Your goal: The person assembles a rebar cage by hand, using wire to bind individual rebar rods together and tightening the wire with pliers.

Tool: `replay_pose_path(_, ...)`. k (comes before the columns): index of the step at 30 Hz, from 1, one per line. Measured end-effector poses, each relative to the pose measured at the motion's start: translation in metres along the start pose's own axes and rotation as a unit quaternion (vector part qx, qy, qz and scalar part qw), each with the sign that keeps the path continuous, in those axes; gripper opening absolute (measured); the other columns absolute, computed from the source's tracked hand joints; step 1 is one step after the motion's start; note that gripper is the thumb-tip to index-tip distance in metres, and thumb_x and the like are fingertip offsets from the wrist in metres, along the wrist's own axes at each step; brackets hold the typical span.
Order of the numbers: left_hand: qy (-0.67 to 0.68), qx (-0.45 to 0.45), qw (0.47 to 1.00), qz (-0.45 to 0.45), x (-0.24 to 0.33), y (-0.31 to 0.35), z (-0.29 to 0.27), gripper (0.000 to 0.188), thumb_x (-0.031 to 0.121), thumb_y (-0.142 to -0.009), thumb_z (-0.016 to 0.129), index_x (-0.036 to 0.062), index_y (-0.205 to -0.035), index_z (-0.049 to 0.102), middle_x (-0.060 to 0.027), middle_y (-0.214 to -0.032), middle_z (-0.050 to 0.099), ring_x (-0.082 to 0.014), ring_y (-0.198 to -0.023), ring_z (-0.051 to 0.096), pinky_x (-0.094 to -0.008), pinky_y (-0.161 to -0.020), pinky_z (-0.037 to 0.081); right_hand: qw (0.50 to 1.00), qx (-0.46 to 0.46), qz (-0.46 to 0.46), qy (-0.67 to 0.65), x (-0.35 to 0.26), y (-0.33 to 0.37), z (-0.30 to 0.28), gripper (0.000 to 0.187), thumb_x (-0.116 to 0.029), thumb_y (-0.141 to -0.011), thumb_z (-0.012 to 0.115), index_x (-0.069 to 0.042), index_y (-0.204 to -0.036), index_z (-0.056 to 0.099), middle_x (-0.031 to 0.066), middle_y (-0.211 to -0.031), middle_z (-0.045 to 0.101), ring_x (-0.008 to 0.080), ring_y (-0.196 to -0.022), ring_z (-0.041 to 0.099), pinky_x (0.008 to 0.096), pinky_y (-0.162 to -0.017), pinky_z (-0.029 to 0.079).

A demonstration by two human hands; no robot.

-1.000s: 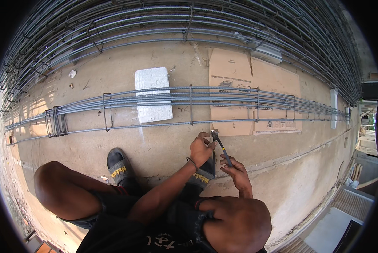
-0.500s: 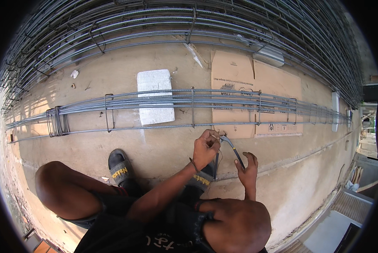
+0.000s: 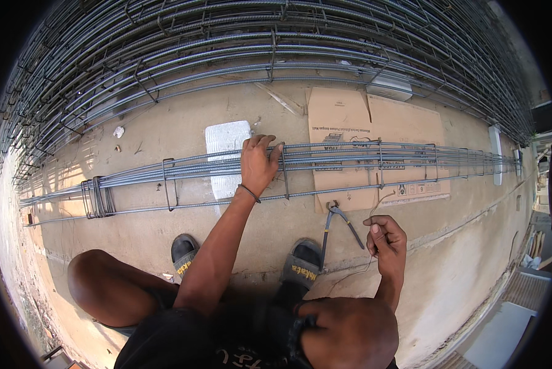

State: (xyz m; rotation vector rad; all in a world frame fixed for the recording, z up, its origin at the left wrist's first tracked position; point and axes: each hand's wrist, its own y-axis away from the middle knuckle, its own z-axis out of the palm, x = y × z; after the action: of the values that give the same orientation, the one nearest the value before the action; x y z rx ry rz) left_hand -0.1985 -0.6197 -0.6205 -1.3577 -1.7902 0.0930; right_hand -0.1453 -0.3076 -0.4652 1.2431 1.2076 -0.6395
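Note:
My left hand reaches over the long bundle of steel rebar, its fingers curled round the upper bars. Right beside those fingertips stands a square wire stirrup that encloses the bars. Low at the right, my right hand pinches a thin piece of tie wire; one strand rises above the fingers and another trails down below the hand. Between my right foot and that hand, a pair of pincers with dark handles lies on the floor, legs spread, touched by neither hand.
Stacked rebar cages line the far side. Under the bundle lie a white foam block and a flattened cardboard box. Several loose stirrups are gathered at the bundle's left. My sandalled feet stand on the concrete floor.
My left hand has left the pincers' jaws and moved up and left onto the rebar. The pincers now lie on the floor, let go by my right hand, which holds wire.

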Motion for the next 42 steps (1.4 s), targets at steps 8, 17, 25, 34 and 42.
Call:
replay_pose_path(8,0.108,-0.429,0.896,-0.049,-0.017,-0.045,0.02,0.032,0.03,-0.086,0.07,0.0066,-0.108,0.071,-0.0165,-0.089,0.072,-0.0278,-0.085,0.069,-0.0362,-0.078,0.052,0.995,-0.022,-0.03,0.091,0.078,-0.037,0.047,0.014,-0.01,-0.099,0.053,-0.001,-0.101,0.063,-0.0032,-0.066,0.048,0.0051,-0.06,0.042,0.0203,-0.056,0.034)
replay_pose_path(17,0.176,-0.446,0.876,-0.042,-0.037,-0.043,0.029,0.024,0.023,-0.086,0.07,0.0063,-0.104,0.074,-0.0136,-0.089,0.073,-0.0224,-0.08,0.067,-0.0346,-0.076,0.052,0.973,-0.01,0.028,0.227,0.082,-0.089,0.1,0.023,-0.023,-0.089,0.07,-0.002,-0.099,0.068,0.0031,-0.071,0.056,0.0106,-0.065,0.053,0.0273,-0.056,0.042)
replay_pose_path(25,0.203,-0.438,0.855,-0.19,-0.029,-0.053,0.034,0.025,0.022,-0.079,0.076,0.0047,-0.097,0.076,-0.0084,-0.077,0.073,-0.0125,-0.067,0.06,-0.0294,-0.066,0.05,0.896,-0.016,-0.176,0.407,0.115,-0.126,0.113,0.033,-0.036,-0.088,0.066,-0.004,-0.094,0.069,0.0173,-0.091,0.065,0.0358,-0.078,0.065,0.0443,-0.07,0.052)
replay_pose_path(34,0.209,-0.457,0.85,-0.158,-0.031,-0.041,0.032,0.022,0.02,-0.079,0.075,0.0036,-0.095,0.076,-0.0089,-0.08,0.073,-0.0139,-0.073,0.065,-0.0287,-0.068,0.051,0.885,-0.059,-0.172,0.428,0.115,-0.104,0.11,0.041,-0.042,-0.088,0.064,-0.001,-0.089,0.07,0.0191,-0.085,0.066,0.0373,-0.076,0.065,0.0445,-0.071,0.052)
replay_pose_path(42,0.249,-0.41,0.865,-0.146,-0.036,-0.032,0.033,0.02,0.017,-0.079,0.076,0.0043,-0.095,0.076,-0.0098,-0.077,0.072,-0.0134,-0.067,0.062,-0.0292,-0.064,0.05,0.911,-0.011,-0.166,0.378,0.092,-0.123,0.122,0.038,-0.039,-0.085,0.069,-0.001,-0.088,0.07,0.0183,-0.073,0.066,0.0375,-0.071,0.066,0.0444,-0.066,0.051)
